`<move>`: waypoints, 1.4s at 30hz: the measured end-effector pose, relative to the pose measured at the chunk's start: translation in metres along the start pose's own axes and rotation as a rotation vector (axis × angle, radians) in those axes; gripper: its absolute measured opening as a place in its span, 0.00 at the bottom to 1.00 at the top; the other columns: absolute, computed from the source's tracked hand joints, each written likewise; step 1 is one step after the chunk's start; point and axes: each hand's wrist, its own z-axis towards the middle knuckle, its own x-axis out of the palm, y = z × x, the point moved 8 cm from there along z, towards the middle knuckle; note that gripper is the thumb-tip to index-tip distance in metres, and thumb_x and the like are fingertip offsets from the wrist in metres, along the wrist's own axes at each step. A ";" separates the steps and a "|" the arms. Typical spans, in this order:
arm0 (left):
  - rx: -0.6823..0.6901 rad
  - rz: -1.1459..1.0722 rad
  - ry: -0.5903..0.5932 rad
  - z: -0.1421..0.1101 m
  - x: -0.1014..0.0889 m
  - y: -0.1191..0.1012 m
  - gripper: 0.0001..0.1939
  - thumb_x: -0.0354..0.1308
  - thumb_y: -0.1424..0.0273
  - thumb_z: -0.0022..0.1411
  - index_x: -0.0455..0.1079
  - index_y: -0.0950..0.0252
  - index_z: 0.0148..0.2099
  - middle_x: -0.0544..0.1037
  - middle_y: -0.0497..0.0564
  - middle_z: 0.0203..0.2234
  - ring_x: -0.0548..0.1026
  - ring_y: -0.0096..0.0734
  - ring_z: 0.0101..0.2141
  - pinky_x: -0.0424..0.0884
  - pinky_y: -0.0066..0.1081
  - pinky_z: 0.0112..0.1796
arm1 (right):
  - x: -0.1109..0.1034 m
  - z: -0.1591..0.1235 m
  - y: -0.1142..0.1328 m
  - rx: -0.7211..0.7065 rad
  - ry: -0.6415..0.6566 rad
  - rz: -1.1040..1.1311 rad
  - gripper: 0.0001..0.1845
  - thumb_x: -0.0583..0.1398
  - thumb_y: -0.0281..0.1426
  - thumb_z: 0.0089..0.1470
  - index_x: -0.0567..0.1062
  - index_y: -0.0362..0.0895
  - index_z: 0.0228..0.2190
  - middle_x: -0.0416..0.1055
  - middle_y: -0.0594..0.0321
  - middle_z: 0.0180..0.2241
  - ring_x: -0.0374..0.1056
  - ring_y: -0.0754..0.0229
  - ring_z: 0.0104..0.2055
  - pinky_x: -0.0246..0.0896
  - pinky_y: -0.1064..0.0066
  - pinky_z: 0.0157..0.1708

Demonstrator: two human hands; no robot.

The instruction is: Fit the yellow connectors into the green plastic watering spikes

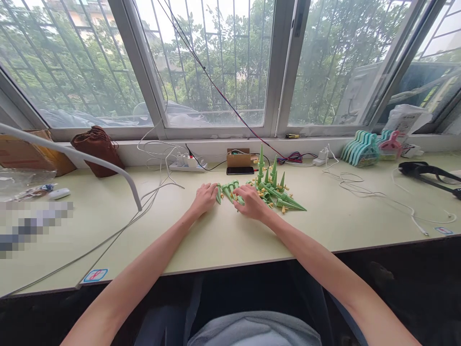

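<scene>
Several green watering spikes (pixel 227 191) with small yellow valves lie in a row on the pale table, between my two hands. My left hand (pixel 206 198) rests on the tabletop at the row's left end, its fingers extended against the leftmost green spike (pixel 218 194). On the other side, my right hand (pixel 249 201) curves over the row's right end, with thumb and fingers around a spike that is partly hidden. Just beyond it is a pile of more spikes (pixel 290 203), some lying down and some standing point up, with yellow valves (pixel 284 210) among them.
Behind the spikes lie a black phone (pixel 240 170) and a small cardboard box (pixel 238 158). A power strip (pixel 188 166) and loose white cables (pixel 378 194) are around them. A brown pouch (pixel 98 151) stands left; hangers (pixel 360 149) and black glasses (pixel 430 173) are right.
</scene>
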 end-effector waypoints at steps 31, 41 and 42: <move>0.112 -0.039 0.228 -0.014 -0.003 -0.043 0.19 0.48 0.77 0.54 0.73 0.61 0.45 0.77 0.56 0.42 0.76 0.43 0.45 0.72 0.38 0.48 | 0.009 0.002 -0.002 0.085 0.138 -0.293 0.12 0.53 0.21 0.57 0.76 0.41 0.36 0.73 0.51 0.38 0.60 0.49 0.45 0.48 0.59 0.46; 0.202 0.010 0.360 -0.025 0.004 -0.053 0.17 0.50 0.80 0.44 0.70 0.63 0.37 0.71 0.57 0.43 0.73 0.47 0.47 0.71 0.42 0.50 | 0.023 -0.002 0.000 0.035 0.204 -0.304 0.14 0.52 0.22 0.60 0.77 0.43 0.36 0.72 0.53 0.39 0.58 0.50 0.46 0.46 0.59 0.46; 0.202 0.018 0.367 -0.025 0.004 -0.053 0.16 0.50 0.81 0.44 0.69 0.63 0.37 0.71 0.57 0.43 0.73 0.47 0.47 0.71 0.42 0.49 | 0.023 -0.002 0.000 0.036 0.208 -0.305 0.14 0.52 0.22 0.60 0.77 0.43 0.35 0.72 0.53 0.39 0.58 0.50 0.46 0.46 0.59 0.46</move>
